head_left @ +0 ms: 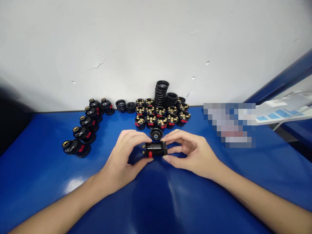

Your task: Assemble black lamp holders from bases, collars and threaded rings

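Observation:
A black lamp socket [156,149] with a red switch and brass terminals lies sideways between my two hands, just above the blue table. My left hand [129,152] pinches its terminal end between thumb and fingers. At the other end, where a black ring sits, my right hand [187,151] grips with thumb and fingertips. Right behind the socket stands a round black cap [156,134], its hollow side up. Beyond that, several socket bodies [161,122] stand upright in rows, brass terminals on top.
Several capped sockets [83,133] form a slanting line at the left. Behind are a stack of black caps [161,91], black rings [172,98] and two more cap-like parts [121,105]. A blurred-out patch [229,125] and a white item [280,112] lie right. A white wall [146,48] bounds the back.

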Tool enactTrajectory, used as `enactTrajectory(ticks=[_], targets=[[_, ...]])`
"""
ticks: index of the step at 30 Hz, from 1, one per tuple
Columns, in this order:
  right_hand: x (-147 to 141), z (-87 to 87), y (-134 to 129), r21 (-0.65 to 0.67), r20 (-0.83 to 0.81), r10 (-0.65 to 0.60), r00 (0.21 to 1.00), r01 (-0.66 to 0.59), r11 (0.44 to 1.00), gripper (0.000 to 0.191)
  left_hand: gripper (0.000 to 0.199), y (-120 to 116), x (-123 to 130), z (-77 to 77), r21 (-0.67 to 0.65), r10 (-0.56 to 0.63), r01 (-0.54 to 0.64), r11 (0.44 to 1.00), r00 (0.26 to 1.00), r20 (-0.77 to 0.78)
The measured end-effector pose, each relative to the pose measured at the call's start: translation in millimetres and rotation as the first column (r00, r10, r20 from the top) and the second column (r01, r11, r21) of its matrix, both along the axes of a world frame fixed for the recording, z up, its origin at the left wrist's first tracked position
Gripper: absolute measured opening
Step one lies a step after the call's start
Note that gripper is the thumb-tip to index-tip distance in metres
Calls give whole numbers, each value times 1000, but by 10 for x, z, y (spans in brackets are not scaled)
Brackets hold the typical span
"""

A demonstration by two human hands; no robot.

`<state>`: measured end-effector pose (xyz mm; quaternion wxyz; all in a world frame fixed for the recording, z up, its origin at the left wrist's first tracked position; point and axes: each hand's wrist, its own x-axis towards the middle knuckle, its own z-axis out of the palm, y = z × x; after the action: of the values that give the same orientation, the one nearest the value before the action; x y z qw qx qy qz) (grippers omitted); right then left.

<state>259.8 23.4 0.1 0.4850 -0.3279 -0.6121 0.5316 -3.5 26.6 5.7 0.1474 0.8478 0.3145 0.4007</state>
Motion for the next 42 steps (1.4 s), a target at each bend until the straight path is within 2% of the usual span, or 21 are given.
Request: enactTrajectory(ticks=[2, 3, 7, 9, 11, 16, 19, 21, 23, 26, 29, 32, 36, 42], targets=[[-6, 1, -3, 8, 5, -2, 1000, 2, 1000, 38, 66, 1, -6, -7, -68, 18, -20, 997, 1000, -22], [-9, 1, -5, 14, 9, 0, 1000, -1, 1000, 38, 67, 0, -7, -7, -114, 30, -34, 993, 999, -37], [-23, -1, -9, 49, 14, 8, 1000, -9, 999, 39, 29, -1, 2, 19, -257, 77, -106, 961, 990, -119], [-23, 0, -7, 55, 13, 14, 1000, -15, 998, 39, 24, 3, 8, 22, -313, 52, -85, 946, 992, -113], [-17, 1, -5, 46, 16, 19, 1000, -20, 999, 38, 29, 6, 9, 1, -344, 20, -42, 938, 998, -66], [9, 7, -1, -28, 20, 9, 1000, -8, 1000, 33, 57, 0, 10, -109, -254, 51, -27, 967, 995, 87], [7, 9, 2, -52, 15, 15, 1000, -14, 999, 33, 62, 2, 15, -147, -156, 58, -45, 987, 995, 79], [-1, 9, 4, -47, 6, 12, 1000, -12, 999, 32, 72, 8, 13, -144, -152, 93, -84, 985, 995, 48], [-9, 7, 5, -36, -3, 4, 1000, -4, 999, 33, 65, 13, 12, -119, -235, 121, -113, 965, 992, 18], [-11, 4, 4, -16, 5, -2, 1000, 2, 1000, 33, 34, 15, 21, -56, -371, 102, -107, 923, 994, -31], [-6, 3, 2, 0, 22, -2, 1000, 2, 1000, 33, 28, 14, 39, -6, -400, 79, -92, 912, 996, -49], [-1, 5, 1, 1, 29, -4, 1000, 4, 1000, 32, 32, 17, 42, -8, -387, 71, -72, 919, 997, -15], [2, 7, 6, -10, 17, -2, 1000, 2, 1000, 30, 50, 18, 29, -60, -368, 66, -46, 929, 997, 42], [10, 2, 11, -24, -7, 14, 1000, -15, 1000, 31, 69, 22, 25, -148, -257, 41, -4, 966, 989, 139]])
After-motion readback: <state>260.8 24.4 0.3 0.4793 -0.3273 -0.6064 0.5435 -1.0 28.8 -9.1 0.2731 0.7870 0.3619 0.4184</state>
